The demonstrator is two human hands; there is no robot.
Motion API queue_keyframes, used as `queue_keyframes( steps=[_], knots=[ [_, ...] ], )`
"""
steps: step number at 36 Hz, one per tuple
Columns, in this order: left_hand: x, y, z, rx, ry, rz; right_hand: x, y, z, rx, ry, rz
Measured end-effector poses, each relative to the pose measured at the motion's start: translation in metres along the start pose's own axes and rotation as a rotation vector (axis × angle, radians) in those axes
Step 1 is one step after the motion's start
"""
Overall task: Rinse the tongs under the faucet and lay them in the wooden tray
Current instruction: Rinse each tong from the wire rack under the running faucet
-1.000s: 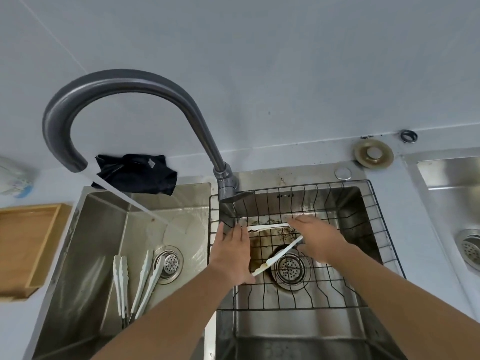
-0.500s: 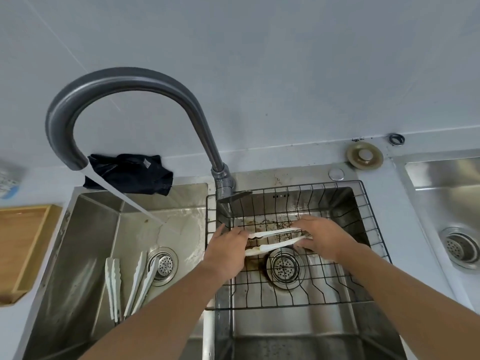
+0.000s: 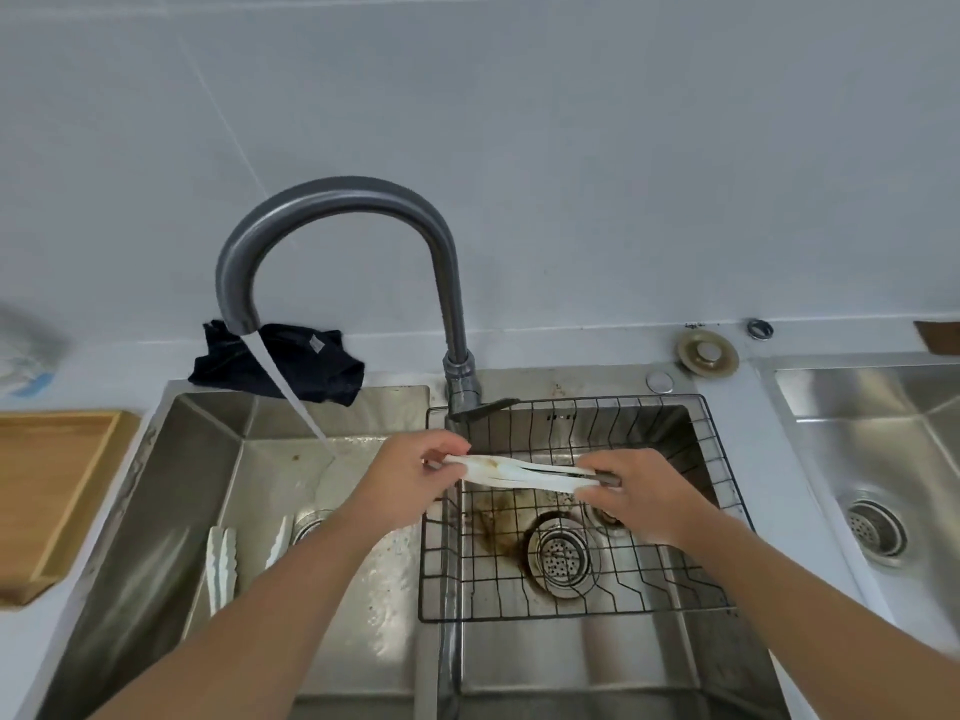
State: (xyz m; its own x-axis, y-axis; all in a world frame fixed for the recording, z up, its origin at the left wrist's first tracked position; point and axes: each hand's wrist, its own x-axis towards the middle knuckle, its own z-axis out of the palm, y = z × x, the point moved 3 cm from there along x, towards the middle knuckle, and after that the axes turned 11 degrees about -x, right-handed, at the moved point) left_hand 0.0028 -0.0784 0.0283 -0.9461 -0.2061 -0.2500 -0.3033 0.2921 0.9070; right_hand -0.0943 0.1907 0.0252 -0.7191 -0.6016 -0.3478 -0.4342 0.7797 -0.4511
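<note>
You hold the stained white plastic tongs (image 3: pixel 519 472) over the black wire basket (image 3: pixel 571 610), left hand (image 3: pixel 410 478) and right hand (image 3: pixel 639 496) each clamped on an end. Rinsing looks unstarted: carry them left into the curved grey faucet's (image 3: pixel 332 210) stream.

A pale grey tiled wall (image 3: pixel 571 148) fills the upper half, its grout lines faint under even, soft light. Below it runs a white counter (image 3: pixel 571 337) holding steel sink basins: a left basin (image 3: pixel 171 485), a middle basin (image 3: pixel 597 667) fitted with a black wire rack (image 3: pixel 691 517), and a third basin (image 3: pixel 872 433) at the right edge. A dark cloth (image 3: pixel 306 371) lies crumpled on the counter against the wall. At far left a blurred pale object (image 3: pixel 26 356), possibly plastic, sits on the counter.
</note>
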Motion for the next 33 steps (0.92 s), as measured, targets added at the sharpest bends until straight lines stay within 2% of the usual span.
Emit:
queue_keyframes(
  steps=[11,16,21,25,33],
  knots=[
    [-0.037,-0.003,-0.058,-0.504,0.211,-0.049,-0.01,-0.075,-0.005,0.17,-0.03,-0.012],
    [-0.049,-0.009,-0.083,-0.626,0.239,-0.065,-0.013,-0.102,0.004,0.384,-0.056,0.034],
    [-0.053,-0.015,-0.109,-0.744,0.192,-0.108,-0.011,-0.129,0.012,0.526,-0.117,0.08],
    [-0.056,-0.017,-0.129,-0.754,0.187,-0.118,-0.006,-0.153,0.016,0.381,-0.133,0.072],
    [-0.064,-0.013,-0.161,-0.78,0.197,-0.12,-0.001,-0.21,0.024,0.289,-0.154,0.028]
  ],
)
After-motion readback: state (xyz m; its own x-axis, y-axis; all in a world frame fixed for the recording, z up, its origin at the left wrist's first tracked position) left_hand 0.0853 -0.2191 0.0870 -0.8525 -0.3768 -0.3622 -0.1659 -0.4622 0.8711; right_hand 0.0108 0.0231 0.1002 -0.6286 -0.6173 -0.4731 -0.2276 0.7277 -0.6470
